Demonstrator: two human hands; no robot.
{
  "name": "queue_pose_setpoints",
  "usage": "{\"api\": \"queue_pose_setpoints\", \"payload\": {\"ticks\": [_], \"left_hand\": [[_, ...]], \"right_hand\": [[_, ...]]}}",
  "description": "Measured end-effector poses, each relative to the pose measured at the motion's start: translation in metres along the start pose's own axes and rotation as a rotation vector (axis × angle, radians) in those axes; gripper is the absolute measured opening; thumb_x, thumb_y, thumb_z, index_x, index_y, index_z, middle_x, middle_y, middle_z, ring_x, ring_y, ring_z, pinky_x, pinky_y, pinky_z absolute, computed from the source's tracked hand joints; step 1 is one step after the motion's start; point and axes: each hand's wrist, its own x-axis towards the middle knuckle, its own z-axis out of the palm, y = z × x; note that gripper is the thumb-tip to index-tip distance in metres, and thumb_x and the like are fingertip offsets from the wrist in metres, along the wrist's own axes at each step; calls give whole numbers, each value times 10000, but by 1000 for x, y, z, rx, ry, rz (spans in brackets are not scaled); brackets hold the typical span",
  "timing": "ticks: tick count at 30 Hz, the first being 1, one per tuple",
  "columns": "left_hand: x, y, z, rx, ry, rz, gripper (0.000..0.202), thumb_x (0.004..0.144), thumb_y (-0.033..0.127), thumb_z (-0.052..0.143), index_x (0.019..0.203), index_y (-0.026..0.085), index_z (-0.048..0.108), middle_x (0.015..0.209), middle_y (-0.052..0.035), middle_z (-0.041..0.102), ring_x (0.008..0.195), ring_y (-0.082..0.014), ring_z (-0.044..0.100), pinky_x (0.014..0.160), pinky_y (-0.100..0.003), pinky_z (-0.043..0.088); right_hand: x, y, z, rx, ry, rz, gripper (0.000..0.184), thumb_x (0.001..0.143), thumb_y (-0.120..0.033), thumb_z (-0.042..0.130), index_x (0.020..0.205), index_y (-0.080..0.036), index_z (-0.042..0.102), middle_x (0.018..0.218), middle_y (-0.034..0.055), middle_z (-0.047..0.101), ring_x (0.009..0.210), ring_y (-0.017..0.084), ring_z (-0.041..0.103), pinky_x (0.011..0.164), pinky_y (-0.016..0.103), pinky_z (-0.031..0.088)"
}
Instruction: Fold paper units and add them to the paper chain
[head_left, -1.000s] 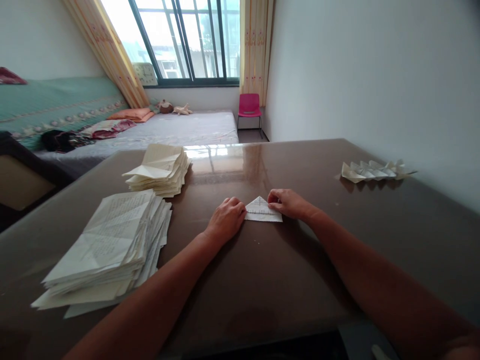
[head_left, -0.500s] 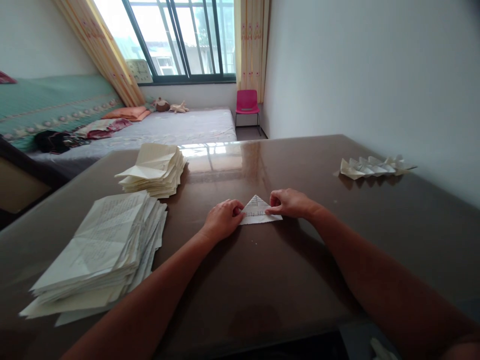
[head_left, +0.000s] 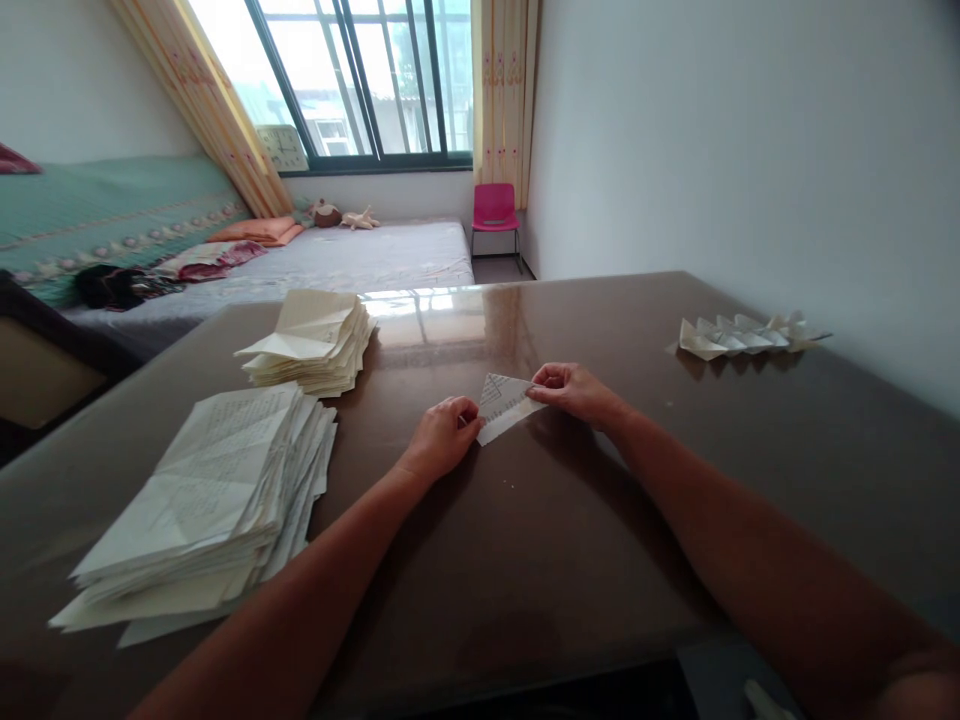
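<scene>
A small sheet of written paper folded to a triangle is held between my two hands, tilted with its right side higher. My left hand pinches its lower left corner, close to the table top. At the right corner, my right hand grips the paper between thumb and bent fingers. The brown glossy table lies beneath. To the left of my left arm is a thick stack of written white sheets, creased on top. Behind it sits a smaller stack of cream paper.
A row of folded paper boats stands on the table at the far right, near the white wall. Beyond the table are a bed, a pink chair and a window. Tiny scraps lie in front of the paper.
The folded paper has turned, its right corner now raised and its point shifted left. My right hand has moved up and slightly away; my left hand stays near the same spot.
</scene>
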Motion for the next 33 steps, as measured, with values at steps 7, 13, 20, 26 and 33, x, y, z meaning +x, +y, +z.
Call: {"api": "queue_pose_setpoints", "payload": {"ticks": [7,13,20,26,33], "left_hand": [[-11,19,3,-29,247,242,449,832,253,574,1262,243,449,1026,-32,493,707,-98,532,680,-243,495],[-13,18,5,129,62,325,222,805,160,507,1018,218,531,1009,-43,559,870,-171,555,812,-293,469],[-8,-1,-8,261,-29,351,219,769,132,487,941,224,587,940,-38,630,944,-217,552,838,-327,449],[-8,-7,-16,267,-60,376,277,752,114,485,972,224,614,968,-46,645,1008,-222,541,890,-341,454],[-12,-2,-22,339,-47,431,332,745,79,476,993,221,645,1034,-75,603,1025,-240,487,931,-379,443]], "right_hand": [[-36,-55,14,-761,383,-420,112,859,-264,542,902,-210,630,913,81,646,924,226,540,793,329,354],[-44,-53,43,-973,13,-503,139,835,-251,604,967,-210,613,944,87,631,931,226,522,774,327,338],[-14,-15,8,-761,-117,-449,492,651,-345,758,1065,-193,539,1055,64,597,991,227,512,836,325,403],[-13,-11,7,-739,-212,-550,328,713,-227,675,1036,-211,617,1035,59,616,996,212,524,887,336,405],[-13,-11,5,-663,-269,-578,209,802,-177,596,955,-263,710,940,37,646,946,183,549,856,295,436]]}}
